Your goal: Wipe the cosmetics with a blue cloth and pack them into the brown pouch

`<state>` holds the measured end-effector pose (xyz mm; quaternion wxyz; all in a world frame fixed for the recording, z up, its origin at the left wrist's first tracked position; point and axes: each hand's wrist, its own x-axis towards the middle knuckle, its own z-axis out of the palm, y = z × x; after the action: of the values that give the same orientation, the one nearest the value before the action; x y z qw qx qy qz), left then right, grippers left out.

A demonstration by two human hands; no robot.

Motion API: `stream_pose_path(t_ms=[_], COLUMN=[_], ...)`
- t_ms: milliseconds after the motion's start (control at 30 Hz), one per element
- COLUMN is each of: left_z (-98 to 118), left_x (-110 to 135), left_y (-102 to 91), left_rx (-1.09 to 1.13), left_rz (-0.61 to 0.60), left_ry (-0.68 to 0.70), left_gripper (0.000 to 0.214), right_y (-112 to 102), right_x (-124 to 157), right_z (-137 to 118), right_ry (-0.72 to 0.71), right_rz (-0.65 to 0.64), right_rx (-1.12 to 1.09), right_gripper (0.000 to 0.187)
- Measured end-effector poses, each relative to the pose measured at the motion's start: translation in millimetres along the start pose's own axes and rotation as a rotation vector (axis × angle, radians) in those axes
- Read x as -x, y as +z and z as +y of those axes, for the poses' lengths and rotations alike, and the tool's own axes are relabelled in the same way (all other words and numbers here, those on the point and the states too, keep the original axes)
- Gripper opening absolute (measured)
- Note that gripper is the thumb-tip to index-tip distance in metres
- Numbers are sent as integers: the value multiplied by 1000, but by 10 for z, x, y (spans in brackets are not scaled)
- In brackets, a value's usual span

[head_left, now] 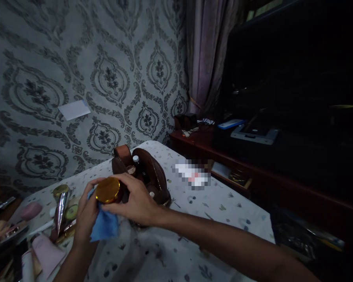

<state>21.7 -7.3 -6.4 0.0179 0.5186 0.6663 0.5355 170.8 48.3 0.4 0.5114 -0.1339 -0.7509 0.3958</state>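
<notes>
A jar with a shiny gold lid point(107, 190) is held over the table in front of a brown leather pouch point(153, 176). My right hand point(137, 203) wraps round the jar from the right, fingers curled over the lid's edge. Under and beside the jar, my left hand point(86, 213) presses a blue cloth point(105, 227) against it. The open pouch holds small bottles, one with a white cap point(135, 159).
Several cosmetics lie at the left on the patterned tablecloth point(217, 203): a gold-lidded pot point(60, 190), a metallic tube point(59, 211), a pink item point(31, 210). A dark wooden cabinet point(253, 172) with a large black screen point(297, 78) stands to the right. Patterned wall and curtain point(206, 55) behind.
</notes>
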Motion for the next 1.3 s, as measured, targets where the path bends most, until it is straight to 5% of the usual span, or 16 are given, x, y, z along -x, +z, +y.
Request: stream_pose_path(t_ms=[100,167,400,533,833,1100,1300], left_z=[102,92,31,42,-144,-190,-208], left_x=[-90,-111,-1,63,258,295,298], left_y=[171,243,245,191,169,206,211], left_rx=[271,343,-155,-324,-263,-173,-170], left_rz=[-35,-79,-350,-336,-229,-217,-234], left_ry=[-193,-188,469,613,579,537,529], left_gripper=[38,42,43,53,58,59,59], right_y=[-140,-218,-410,-465,-441,-240,-183], right_x=[-126,-220,-549,-655,-812,-896,-939], right_z=[45,116,382,502,580,707,940], right_ry=[71,107,210,293,464,610,639], right_rz=[37,59,74,21,-278,-432,-434], right_rx=[32,28,35,170,729,860,840], right_gripper=[45,42,39,41,42,30,29])
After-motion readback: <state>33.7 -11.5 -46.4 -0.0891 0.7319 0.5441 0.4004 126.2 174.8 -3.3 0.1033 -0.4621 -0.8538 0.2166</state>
